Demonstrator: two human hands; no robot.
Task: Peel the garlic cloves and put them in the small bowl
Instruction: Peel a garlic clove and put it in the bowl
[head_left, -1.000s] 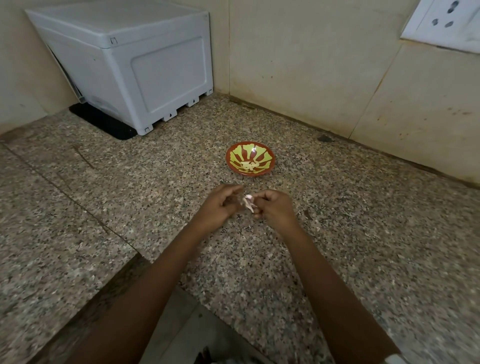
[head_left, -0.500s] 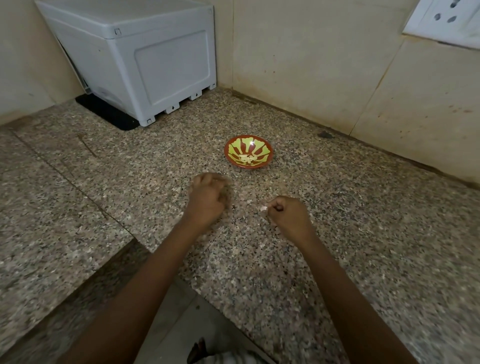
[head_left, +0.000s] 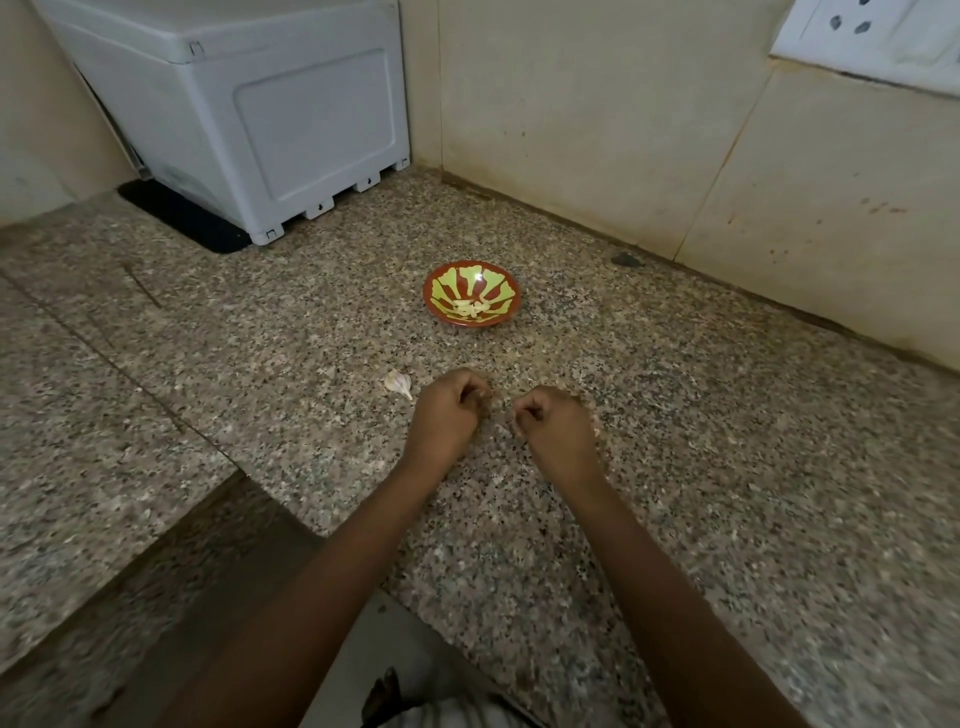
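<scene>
Two hands are held low over the speckled worktop (head_left: 675, 467), apart. Left hand (head_left: 449, 410): grip curled tight, contents cannot be told. Right hand (head_left: 556, 426): grip likewise curled, contents hidden. One unpeeled garlic clove (head_left: 398, 383) is seen lying just left of the left hand, long axis slanted, thin tip toward that hand. Farther back, one small bowl (head_left: 501, 280) is set upright; peeled cloves (head_left: 470, 308) are piled inside, too small to count.
</scene>
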